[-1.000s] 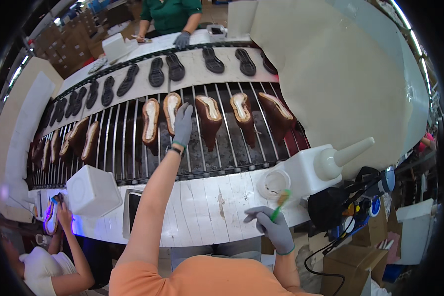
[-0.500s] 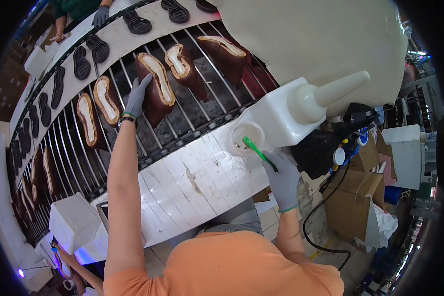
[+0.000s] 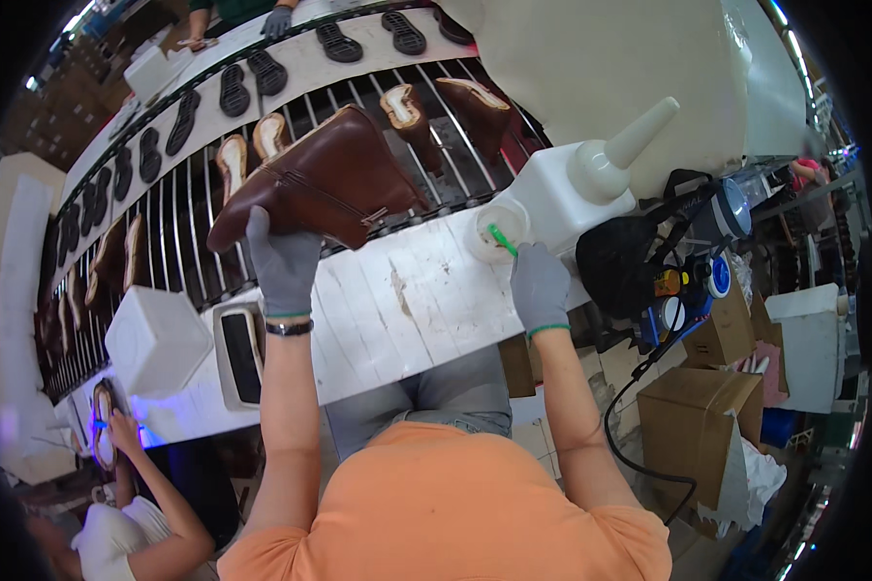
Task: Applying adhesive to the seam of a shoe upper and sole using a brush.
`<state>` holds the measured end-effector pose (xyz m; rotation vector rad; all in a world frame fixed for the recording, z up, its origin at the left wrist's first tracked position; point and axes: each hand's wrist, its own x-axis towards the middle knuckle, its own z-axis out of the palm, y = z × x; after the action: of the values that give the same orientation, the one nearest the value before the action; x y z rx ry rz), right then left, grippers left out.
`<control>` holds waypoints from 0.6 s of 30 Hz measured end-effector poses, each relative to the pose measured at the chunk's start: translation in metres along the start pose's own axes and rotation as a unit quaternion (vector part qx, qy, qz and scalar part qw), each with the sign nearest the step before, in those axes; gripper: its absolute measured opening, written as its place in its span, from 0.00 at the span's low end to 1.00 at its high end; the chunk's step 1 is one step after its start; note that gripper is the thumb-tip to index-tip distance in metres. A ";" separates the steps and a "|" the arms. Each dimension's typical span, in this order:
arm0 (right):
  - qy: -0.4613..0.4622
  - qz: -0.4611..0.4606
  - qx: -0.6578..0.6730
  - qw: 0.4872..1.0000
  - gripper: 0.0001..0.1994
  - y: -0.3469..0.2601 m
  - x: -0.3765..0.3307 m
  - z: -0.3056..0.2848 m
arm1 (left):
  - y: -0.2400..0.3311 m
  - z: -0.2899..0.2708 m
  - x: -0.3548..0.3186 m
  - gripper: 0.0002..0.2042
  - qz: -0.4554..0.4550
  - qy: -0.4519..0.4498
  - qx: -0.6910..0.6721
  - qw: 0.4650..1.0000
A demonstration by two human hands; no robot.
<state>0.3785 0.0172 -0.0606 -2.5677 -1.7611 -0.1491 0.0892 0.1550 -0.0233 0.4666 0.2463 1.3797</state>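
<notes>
My left hand (image 3: 283, 261), in a grey glove, holds a brown ankle boot (image 3: 325, 174) by its toe end. The boot lies on its side in the air over the near edge of the rack, toe to the left, with a zip and strap showing. My right hand (image 3: 541, 286), gloved too, is closed on a slim green-handled brush (image 3: 501, 238). The brush's far end dips into a round whitish cup (image 3: 476, 244), so its tip is hard to make out. Right behind the cup, a white squeeze bottle (image 3: 564, 198) with a long nozzle lies tilted.
Several upturned boots (image 3: 404, 107) stand on the metal-bar rack (image 3: 305, 107). Black soles (image 3: 266, 73) line the far belt. A white container (image 3: 157, 339) and a tray (image 3: 228, 382) sit left on the white table (image 3: 397, 320). Co-workers' hands (image 3: 123, 431) show at left and far side.
My left hand has lifted a boot off the rack and brought it nearer, turned onto its side. My right hand stays at the cup with the brush.
</notes>
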 end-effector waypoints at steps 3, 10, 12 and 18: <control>0.024 -0.016 0.064 0.998 0.06 0.015 -0.005 0.019 | 0.010 0.009 -0.061 0.27 0.047 0.083 0.072 0.993; -0.081 0.103 0.600 0.789 0.14 0.030 -0.022 0.038 | -0.018 -0.045 -0.173 0.32 0.235 0.005 0.679 0.695; -0.172 0.184 0.724 0.643 0.14 0.023 -0.024 0.022 | -0.031 -0.081 -0.196 0.39 0.156 0.021 0.741 0.653; -0.139 0.047 0.789 0.597 0.14 -0.024 -0.031 -0.031 | -0.060 -0.043 -0.225 0.23 -0.107 0.021 -0.172 0.979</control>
<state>0.3431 -0.0048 -0.0339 -1.2029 -0.7895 1.2440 0.0825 -0.0650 -0.1111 0.1177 0.0850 1.1917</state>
